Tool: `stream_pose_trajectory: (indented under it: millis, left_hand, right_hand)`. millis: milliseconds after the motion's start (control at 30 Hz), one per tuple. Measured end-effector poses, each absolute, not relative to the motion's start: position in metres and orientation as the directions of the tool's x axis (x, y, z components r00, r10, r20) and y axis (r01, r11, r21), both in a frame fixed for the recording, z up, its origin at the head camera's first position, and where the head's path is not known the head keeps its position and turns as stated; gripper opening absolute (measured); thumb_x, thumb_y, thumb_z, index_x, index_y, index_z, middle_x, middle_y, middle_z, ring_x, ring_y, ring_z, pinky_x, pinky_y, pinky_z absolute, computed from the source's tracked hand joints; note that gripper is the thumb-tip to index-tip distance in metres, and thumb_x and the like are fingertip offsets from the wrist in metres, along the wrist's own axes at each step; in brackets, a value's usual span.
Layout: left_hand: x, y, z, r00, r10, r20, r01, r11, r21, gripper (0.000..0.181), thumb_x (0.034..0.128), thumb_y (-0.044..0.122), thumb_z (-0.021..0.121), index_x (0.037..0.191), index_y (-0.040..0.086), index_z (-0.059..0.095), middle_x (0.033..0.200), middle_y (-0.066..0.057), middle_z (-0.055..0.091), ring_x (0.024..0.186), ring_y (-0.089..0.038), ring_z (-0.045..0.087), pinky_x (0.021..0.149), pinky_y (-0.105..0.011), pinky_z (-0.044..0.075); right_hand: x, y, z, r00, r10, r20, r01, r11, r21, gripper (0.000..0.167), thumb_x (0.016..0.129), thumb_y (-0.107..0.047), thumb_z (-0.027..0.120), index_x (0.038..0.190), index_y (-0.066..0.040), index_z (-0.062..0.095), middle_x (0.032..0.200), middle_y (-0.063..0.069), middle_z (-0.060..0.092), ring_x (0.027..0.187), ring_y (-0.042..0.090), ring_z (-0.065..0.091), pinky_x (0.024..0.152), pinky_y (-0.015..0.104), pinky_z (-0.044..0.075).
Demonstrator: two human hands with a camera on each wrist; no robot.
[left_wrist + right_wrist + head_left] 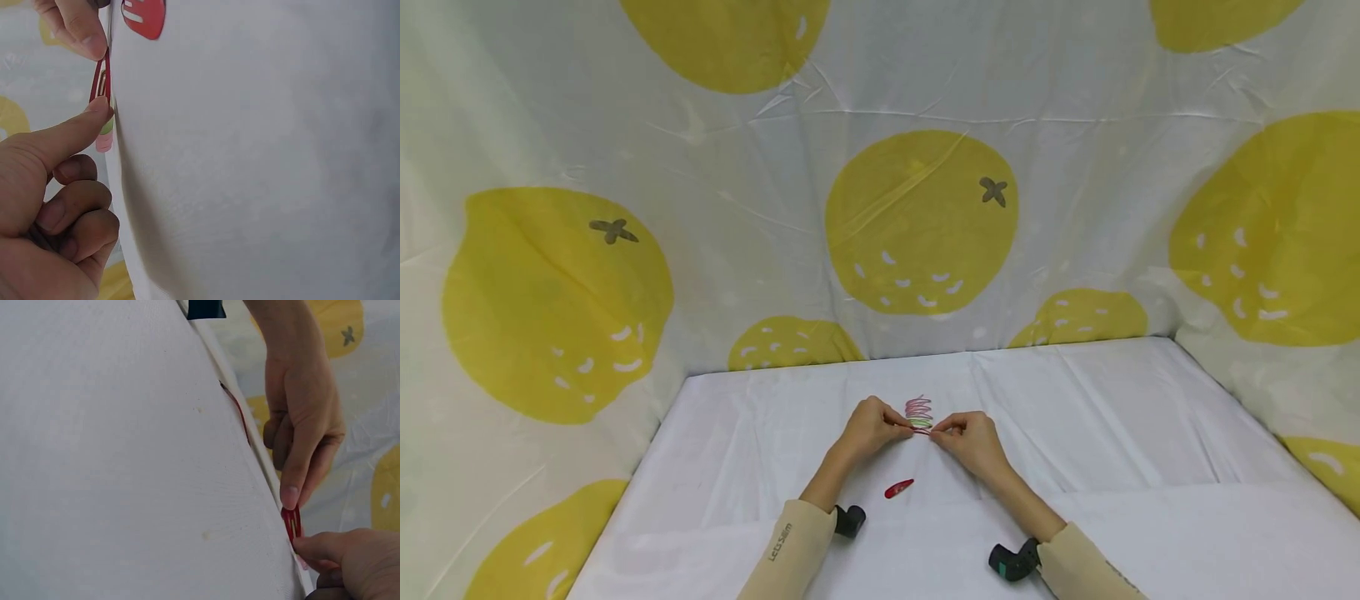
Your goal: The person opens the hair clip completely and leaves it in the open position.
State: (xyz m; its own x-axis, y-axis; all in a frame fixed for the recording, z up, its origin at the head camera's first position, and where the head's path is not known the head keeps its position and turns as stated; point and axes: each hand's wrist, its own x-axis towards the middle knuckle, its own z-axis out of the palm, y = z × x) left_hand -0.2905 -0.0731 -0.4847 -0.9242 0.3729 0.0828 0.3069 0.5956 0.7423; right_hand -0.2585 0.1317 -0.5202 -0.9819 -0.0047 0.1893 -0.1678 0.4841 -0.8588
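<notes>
A red snap hair clip (921, 431) (107, 75) is stretched between both hands. My left hand (871, 429) pinches one end between thumb and forefinger, its other fingers curled in, as the left wrist view shows. At the opposite end, my right hand (973, 443) pinches the clip between thumb and fingertip. In the right wrist view the clip (288, 522) looks spread, with a slim tongue along its middle. Just beyond the hands lies a row of thin pink and green loops (919, 408); their exact kind is too small to tell.
Nearer the body, a second red hair clip (898, 488) with pale marks lies on the white-covered table (760, 475). Black wrist-worn devices (851, 522) stick out by both sleeves. A lemon-print curtain (775, 208) stands behind the table's far edge.
</notes>
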Motion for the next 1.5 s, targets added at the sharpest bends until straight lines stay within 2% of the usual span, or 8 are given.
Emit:
stream_pose_trajectory:
  millis: [500,700,800,967,1067,1200,1367,1500]
  left_hand:
    - [-0.288,-0.084,-0.483,-0.938,0.334,0.087,0.283,0.599,0.749,0.007,0.0825,0.009,0.086,0.086,0.003,0.084,0.086,-0.011,0.080,0.075,-0.006,0.058,0.064,-0.020,0.046]
    - [-0.270,-0.105,-0.472,-0.928,0.373,0.012,0.237,0.567,0.789,0.007,0.0818,0.011,0.087,0.087,0.007,0.085,0.089,-0.007,0.081,0.072,-0.006,0.054,0.062,-0.020,0.043]
    - [-0.259,-0.116,-0.468,-0.901,0.431,-0.051,0.215,0.546,0.810,0.013,0.0785,0.011,0.089,0.090,0.010,0.085,0.077,0.000,0.075,0.065,-0.007,0.046,0.056,-0.020,0.037]
    - [-0.243,-0.128,-0.468,-0.849,0.514,-0.125,0.201,0.532,0.823,0.023,0.0737,0.011,0.093,0.096,0.011,0.085,0.058,0.005,0.049,0.058,-0.006,0.038,0.053,-0.020,0.030]
    - [-0.237,-0.128,-0.470,-0.831,0.540,-0.134,0.212,0.531,0.821,0.025,0.0719,0.009,0.093,0.096,0.010,0.085,0.056,0.006,0.049,0.057,-0.006,0.038,0.053,-0.019,0.030]
    - [-0.235,-0.124,-0.474,-0.822,0.554,-0.133,0.224,0.530,0.818,0.024,0.0710,0.005,0.093,0.093,0.009,0.085,0.055,0.006,0.046,0.056,-0.006,0.038,0.051,-0.019,0.030]
    - [-0.237,-0.120,-0.478,-0.829,0.549,-0.110,0.238,0.524,0.818,0.019,0.0719,0.000,0.091,0.087,0.008,0.084,0.055,0.006,0.047,0.056,-0.006,0.038,0.051,-0.019,0.031]
    - [-0.237,-0.119,-0.480,-0.836,0.540,-0.099,0.237,0.518,0.822,0.017,0.0721,-0.001,0.091,0.086,0.007,0.084,0.055,0.006,0.047,0.056,-0.006,0.038,0.050,-0.019,0.031]
  right_hand:
    - [-0.255,0.131,-0.518,-0.988,0.014,0.157,-0.132,0.469,-0.873,0.004,0.086,-0.011,0.082,0.082,-0.010,0.081,0.053,-0.006,0.048,0.050,0.005,0.040,0.048,0.020,0.030]
    - [-0.247,0.130,-0.510,-0.993,0.018,0.119,-0.099,0.437,-0.894,0.006,0.084,-0.011,0.082,0.091,-0.010,0.081,0.057,-0.006,0.045,0.052,0.006,0.040,0.050,0.021,0.031]
    - [-0.240,0.131,-0.507,-0.996,-0.042,0.072,-0.083,0.399,-0.913,0.016,0.084,-0.010,0.082,0.100,-0.012,0.081,0.061,-0.006,0.045,0.055,0.005,0.041,0.053,0.021,0.032]
    - [-0.225,0.131,-0.508,-0.964,-0.263,0.050,-0.141,0.339,-0.930,0.027,0.086,-0.012,0.081,0.112,-0.007,0.078,0.064,-0.004,0.045,0.056,0.003,0.039,0.054,0.019,0.033]
    - [-0.218,0.128,-0.511,-0.921,-0.382,0.074,-0.205,0.314,-0.927,0.031,0.088,-0.013,0.080,0.117,-0.003,0.076,0.064,-0.004,0.044,0.055,0.000,0.035,0.054,0.017,0.031]
    - [-0.213,0.122,-0.514,-0.894,-0.437,0.098,-0.264,0.338,-0.904,0.026,0.087,-0.012,0.081,0.112,-0.005,0.079,0.062,-0.006,0.045,0.054,-0.002,0.034,0.054,0.015,0.032]
    - [-0.209,0.118,-0.513,-0.900,-0.420,0.118,-0.291,0.379,-0.878,0.013,0.086,-0.014,0.083,0.098,-0.012,0.083,0.057,-0.008,0.046,0.053,-0.003,0.035,0.053,0.015,0.031]
    - [-0.208,0.117,-0.513,-0.904,-0.407,0.135,-0.306,0.393,-0.867,0.005,0.085,-0.015,0.085,0.088,-0.012,0.082,0.058,-0.008,0.048,0.054,-0.004,0.037,0.052,0.015,0.030]
